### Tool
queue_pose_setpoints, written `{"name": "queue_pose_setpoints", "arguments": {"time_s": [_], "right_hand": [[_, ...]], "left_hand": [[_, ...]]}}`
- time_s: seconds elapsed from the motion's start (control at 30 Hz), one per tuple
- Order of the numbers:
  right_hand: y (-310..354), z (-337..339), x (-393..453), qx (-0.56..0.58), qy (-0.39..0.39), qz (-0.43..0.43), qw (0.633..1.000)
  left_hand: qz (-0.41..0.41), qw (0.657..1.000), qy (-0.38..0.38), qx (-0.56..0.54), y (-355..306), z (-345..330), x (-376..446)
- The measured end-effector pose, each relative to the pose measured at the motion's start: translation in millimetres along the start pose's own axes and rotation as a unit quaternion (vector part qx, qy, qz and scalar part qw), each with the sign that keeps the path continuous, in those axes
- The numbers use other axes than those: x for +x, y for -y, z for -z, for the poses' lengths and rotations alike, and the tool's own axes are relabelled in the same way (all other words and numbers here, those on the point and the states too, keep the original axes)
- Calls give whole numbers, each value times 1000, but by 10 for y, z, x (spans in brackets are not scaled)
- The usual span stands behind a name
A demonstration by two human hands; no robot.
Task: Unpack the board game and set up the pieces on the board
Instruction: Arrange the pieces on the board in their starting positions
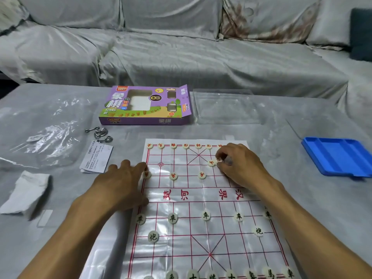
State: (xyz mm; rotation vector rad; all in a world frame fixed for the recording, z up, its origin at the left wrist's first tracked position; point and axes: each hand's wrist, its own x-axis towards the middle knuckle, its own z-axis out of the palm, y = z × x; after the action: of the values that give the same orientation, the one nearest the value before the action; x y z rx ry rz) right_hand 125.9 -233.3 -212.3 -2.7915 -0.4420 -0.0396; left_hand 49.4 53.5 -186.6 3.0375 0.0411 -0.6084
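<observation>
At the far left a clear plastic bag lies flat on the table; what it holds is hard to tell. The purple game box lies with its right end flap open and shows nothing in its window. Beside it sits a clear plastic tray. On the board, the left hand lies flat, fingers straight, a fingertip touching an edge piece. The right hand pinches a few pieces. A blue tray sits at the right.
</observation>
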Motion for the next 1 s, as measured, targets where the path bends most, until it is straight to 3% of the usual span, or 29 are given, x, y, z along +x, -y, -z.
{"name": "queue_pose_setpoints", "arguments": {"time_s": [0.3,0.47,0.7,0.83,1.0], "right_hand": [[42,37,-28,-57,-11,-17,998],[14,92,-39,-44,27,-4,999],[32,146,-27,-45,-15,-16,999],[377,221,-4,3,-29,33,999],[992,18,192,32,11,96,995]], "left_hand": [[-1,1000,-3,-4,14,-27,-6],[1,1000,0,-3,17,-27,2],[5,1000,1,0,5,-7,-7],[6,1000,-1,-2,-18,9,-22],[7,1000,-6,3,-39,16,-29]]}}
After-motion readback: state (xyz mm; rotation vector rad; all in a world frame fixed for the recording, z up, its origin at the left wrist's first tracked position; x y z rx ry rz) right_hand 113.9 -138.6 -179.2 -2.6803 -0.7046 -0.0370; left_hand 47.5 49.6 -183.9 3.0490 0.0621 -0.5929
